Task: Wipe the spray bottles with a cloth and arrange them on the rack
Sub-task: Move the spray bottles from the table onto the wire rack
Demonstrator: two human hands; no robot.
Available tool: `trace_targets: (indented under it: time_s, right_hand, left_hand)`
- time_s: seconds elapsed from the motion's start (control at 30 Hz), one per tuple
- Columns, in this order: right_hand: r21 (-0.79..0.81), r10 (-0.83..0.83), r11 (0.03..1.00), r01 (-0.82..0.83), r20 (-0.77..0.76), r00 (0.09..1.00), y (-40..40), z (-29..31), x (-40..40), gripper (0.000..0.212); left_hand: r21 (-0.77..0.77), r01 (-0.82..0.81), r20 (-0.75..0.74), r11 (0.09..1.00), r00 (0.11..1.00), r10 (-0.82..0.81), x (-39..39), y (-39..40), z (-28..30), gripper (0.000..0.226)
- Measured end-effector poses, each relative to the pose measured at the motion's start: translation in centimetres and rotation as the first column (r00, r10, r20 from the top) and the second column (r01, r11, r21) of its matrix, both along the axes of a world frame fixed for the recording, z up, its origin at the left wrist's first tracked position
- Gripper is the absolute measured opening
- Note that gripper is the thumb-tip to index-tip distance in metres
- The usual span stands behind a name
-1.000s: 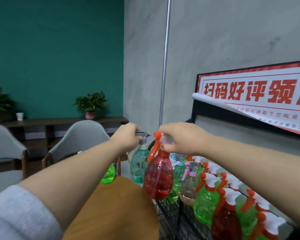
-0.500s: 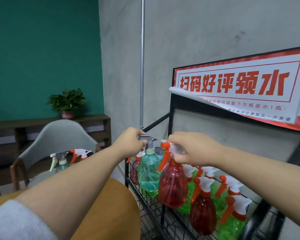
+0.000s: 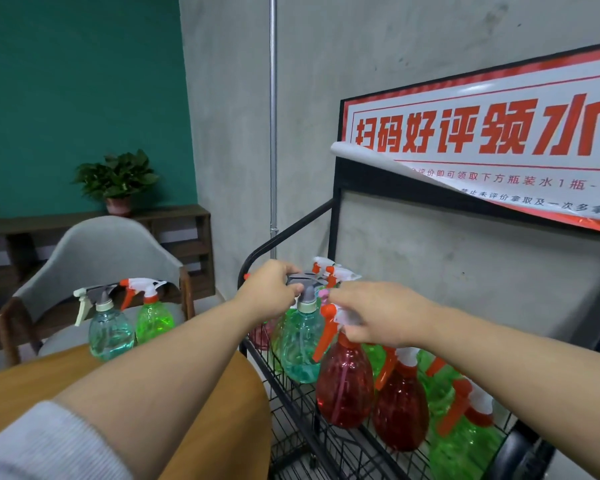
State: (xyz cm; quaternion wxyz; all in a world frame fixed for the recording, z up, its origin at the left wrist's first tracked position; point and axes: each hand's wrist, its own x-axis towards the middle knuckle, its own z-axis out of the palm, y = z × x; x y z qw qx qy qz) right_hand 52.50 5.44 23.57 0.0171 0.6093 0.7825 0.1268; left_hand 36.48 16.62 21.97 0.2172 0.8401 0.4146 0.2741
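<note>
Here, a teal spray bottle (image 3: 300, 344) is being gripped by its grey trigger head in the left hand (image 3: 269, 292). A red spray bottle (image 3: 344, 382) is being held by its white-and-orange head in the right hand (image 3: 378, 315), over the black wire rack (image 3: 326, 441).

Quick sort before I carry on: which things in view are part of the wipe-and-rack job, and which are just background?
Job:
- teal bottle, gripped by left hand
- red bottle, gripped by right hand
- black wire rack
- teal and green bottles on the table

No cloth in view.

Background:
- grey chair
- potted plant
- red-lettered sign
</note>
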Motion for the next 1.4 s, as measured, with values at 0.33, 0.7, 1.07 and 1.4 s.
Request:
trace_targets:
  time_s: [0.33, 0.7, 1.07, 1.4]
  right_hand:
    - [-0.136, 0.0, 0.991, 0.013, 0.095, 0.995, 0.6, -1.4, -0.5, 0.021]
    - [-0.257, -0.005, 0.966, 0.041, 0.14, 0.99, 1.6, -2.9, -0.1, 0.022]
    - [-0.306, -0.058, 0.952, 0.036, -0.066, 0.996, 1.4, -2.7, -0.4, 0.046]
    - [-0.156, 0.198, 0.968, -0.197, -0.009, 0.98, 3.7, -0.5, -7.7, 0.025]
  left_hand:
    - [-0.036, 0.013, -0.042, 0.999, 0.999, -0.014, 1.5, 1.0, -2.6, 0.034]
    - [-0.088, 0.045, -0.038, 0.995, 0.998, -0.049, 1.8, 1.1, -5.6, 0.031]
    - [-0.132, 0.068, -0.078, 0.989, 0.994, -0.079, 0.5, 1.2, -5.9, 0.043]
    - [-0.1, 0.036, -0.075, 0.994, 0.996, -0.044, -5.2, 1.5, -1.7, 0.047]
